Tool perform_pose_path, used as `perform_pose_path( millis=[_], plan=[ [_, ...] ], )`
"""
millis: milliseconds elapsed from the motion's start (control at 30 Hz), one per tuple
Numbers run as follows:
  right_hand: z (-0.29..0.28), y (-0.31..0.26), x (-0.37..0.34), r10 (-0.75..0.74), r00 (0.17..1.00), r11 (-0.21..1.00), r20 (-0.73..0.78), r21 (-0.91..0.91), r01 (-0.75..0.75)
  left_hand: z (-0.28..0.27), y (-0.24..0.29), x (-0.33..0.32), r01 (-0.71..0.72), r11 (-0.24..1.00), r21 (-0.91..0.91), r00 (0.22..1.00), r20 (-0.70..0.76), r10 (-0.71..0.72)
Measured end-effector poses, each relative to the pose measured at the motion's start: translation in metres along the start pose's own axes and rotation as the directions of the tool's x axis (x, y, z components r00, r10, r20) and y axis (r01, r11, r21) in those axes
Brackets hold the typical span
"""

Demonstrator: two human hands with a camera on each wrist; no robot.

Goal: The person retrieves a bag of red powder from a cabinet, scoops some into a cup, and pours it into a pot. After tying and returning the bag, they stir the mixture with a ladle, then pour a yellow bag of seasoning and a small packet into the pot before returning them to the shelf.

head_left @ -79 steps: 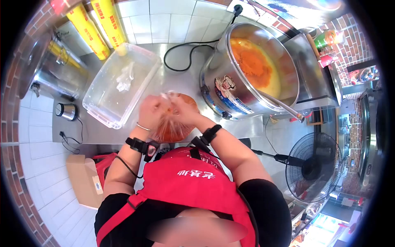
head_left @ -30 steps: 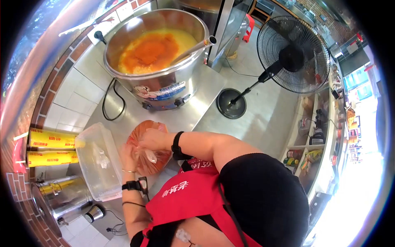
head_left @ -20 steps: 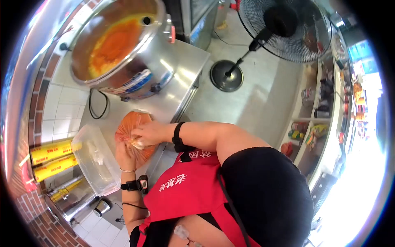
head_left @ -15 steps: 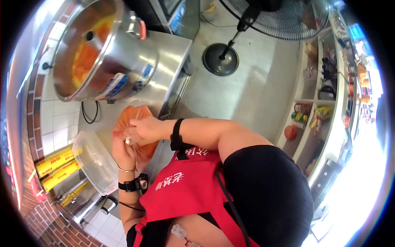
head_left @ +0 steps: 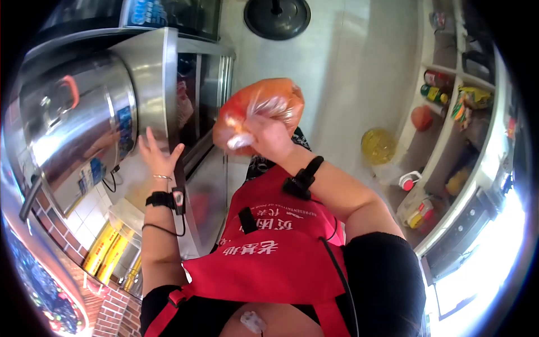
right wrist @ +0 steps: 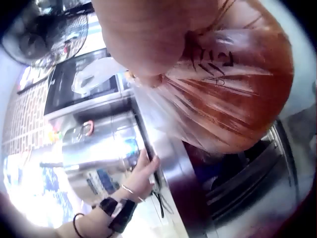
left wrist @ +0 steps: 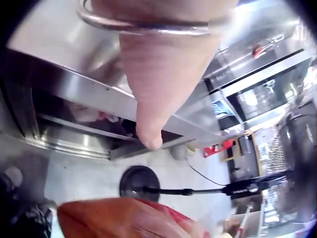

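Note:
My right hand point(head_left: 272, 137) grips the gathered, twisted neck of a clear plastic bag point(head_left: 275, 95) full of orange-red contents. In the head view the bag hangs out past the counter edge, over the floor. The right wrist view shows the bag point(right wrist: 247, 99) bulging below the fist, with dark handwritten marks on the plastic and a loose end of film sticking out. My left hand point(head_left: 158, 160) holds nothing; its fingers are spread by the edge of the steel counter point(head_left: 151, 73), near the big steel pot point(head_left: 84, 118). In the left wrist view the bag point(left wrist: 119, 218) shows at the bottom.
Beneath the counter is an open compartment point(head_left: 188, 92) with things inside. A fan base point(head_left: 277, 17) stands on the tiled floor. Shelves point(head_left: 443, 140) with bottles and packets line the right side, with a yellow container point(head_left: 379, 145) beside them. Yellow boxes point(head_left: 104, 253) stand at lower left.
The view has turned right. My left hand has let go of the bag and spread its fingers; my right hand has lifted the bag off the counter and out over the floor.

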State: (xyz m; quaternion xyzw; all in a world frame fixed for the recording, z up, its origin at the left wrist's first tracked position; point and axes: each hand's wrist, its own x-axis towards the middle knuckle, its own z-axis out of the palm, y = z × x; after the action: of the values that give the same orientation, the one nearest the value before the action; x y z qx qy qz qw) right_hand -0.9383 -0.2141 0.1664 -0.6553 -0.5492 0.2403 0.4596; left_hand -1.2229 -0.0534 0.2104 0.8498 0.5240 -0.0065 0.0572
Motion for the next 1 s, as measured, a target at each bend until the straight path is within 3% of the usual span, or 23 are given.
perform_pose_path(
  millis=[33,67,133,167,200,233,267,333,400,467,500,533,600,667,733,800,833,933,967,1000],
  plan=[
    [0.005,0.016,-0.005,0.093,0.995,0.996,-0.042,0.017,-0.093,0.012,-0.008,0.005,0.095,0.993,0.064,0.981,0.164,-0.105],
    [0.019,0.03,-0.008,0.185,0.979,0.982,-0.083,0.041,-0.182,0.021,-0.013,0.007,0.082,0.992,0.093,0.977,0.188,-0.099],
    [0.043,0.056,-0.017,0.291,0.955,0.95,-0.063,0.137,-0.281,0.029,-0.011,0.009,0.221,0.969,0.113,0.931,0.27,-0.244],
    [0.054,0.065,-0.018,0.423,0.905,0.881,-0.053,0.258,-0.397,0.022,-0.013,0.011,0.247,0.967,0.068,0.88,0.401,-0.253],
    [0.063,0.072,-0.017,0.543,0.839,0.786,-0.03,0.372,-0.495,0.019,-0.019,0.012,0.225,0.969,0.099,0.879,0.409,-0.246],
    [0.075,0.075,-0.015,0.48,0.86,0.827,-0.174,0.416,-0.378,0.016,-0.027,0.012,0.213,0.977,0.009,0.862,0.469,-0.192],
    [0.089,0.079,-0.015,0.501,0.847,0.811,-0.177,0.437,-0.389,0.015,-0.034,0.013,0.211,0.974,-0.083,0.84,0.525,-0.137],
    [0.13,0.08,-0.006,0.522,0.841,0.715,-0.142,0.61,-0.341,0.009,-0.052,0.02,0.168,0.976,-0.137,0.801,0.596,-0.054],
    [0.157,0.074,0.004,0.609,0.792,0.503,-0.038,0.791,-0.349,0.01,-0.053,0.018,0.243,0.925,-0.291,0.797,0.604,-0.019],
    [0.176,0.074,0.016,0.556,0.83,0.459,-0.039,0.847,-0.268,0.009,-0.065,0.018,0.236,0.898,-0.371,0.763,0.644,0.066],
    [0.187,0.073,0.022,0.553,0.833,0.379,-0.006,0.892,-0.245,0.014,-0.043,0.017,0.379,0.773,-0.508,0.76,0.648,0.054],
    [0.201,0.07,0.031,0.545,0.838,0.294,0.029,0.929,-0.224,0.016,-0.039,0.018,0.378,0.785,-0.491,0.757,0.652,0.044],
    [0.22,0.072,0.042,0.547,0.837,0.246,-0.008,0.957,-0.152,0.018,-0.031,0.018,0.414,0.717,-0.56,0.765,0.642,0.06],
    [0.24,0.078,0.053,0.441,0.847,-0.202,0.296,0.953,-0.227,0.021,-0.024,0.019,0.403,0.73,-0.552,0.778,0.627,0.045],
    [0.263,0.082,0.06,0.422,0.856,-0.235,0.3,0.948,-0.216,0.028,-0.007,0.021,0.403,0.677,-0.616,0.815,0.578,0.04],
    [0.283,0.079,0.068,0.303,0.861,-0.244,0.409,0.907,-0.344,0.031,-0.007,0.021,0.404,0.69,-0.601,0.826,0.564,0.008],
    [0.297,0.074,0.072,0.366,0.884,-0.156,0.291,0.956,-0.25,0.028,-0.012,0.02,0.44,0.644,-0.625,0.804,0.594,0.028],
    [0.313,0.068,0.085,0.295,0.929,-0.085,0.222,0.975,-0.206,0.029,-0.006,0.02,0.5,0.576,-0.647,0.784,0.621,0.017],
    [0.342,0.056,0.092,0.382,0.915,0.221,-0.129,0.974,0.045,0.029,-0.003,0.018,0.523,0.584,-0.621,0.784,0.62,-0.043],
    [0.348,0.048,0.097,0.322,0.939,-0.142,0.118,0.987,-0.076,0.027,-0.002,0.015,0.549,0.587,-0.595,0.78,0.617,-0.103]
  ],
)
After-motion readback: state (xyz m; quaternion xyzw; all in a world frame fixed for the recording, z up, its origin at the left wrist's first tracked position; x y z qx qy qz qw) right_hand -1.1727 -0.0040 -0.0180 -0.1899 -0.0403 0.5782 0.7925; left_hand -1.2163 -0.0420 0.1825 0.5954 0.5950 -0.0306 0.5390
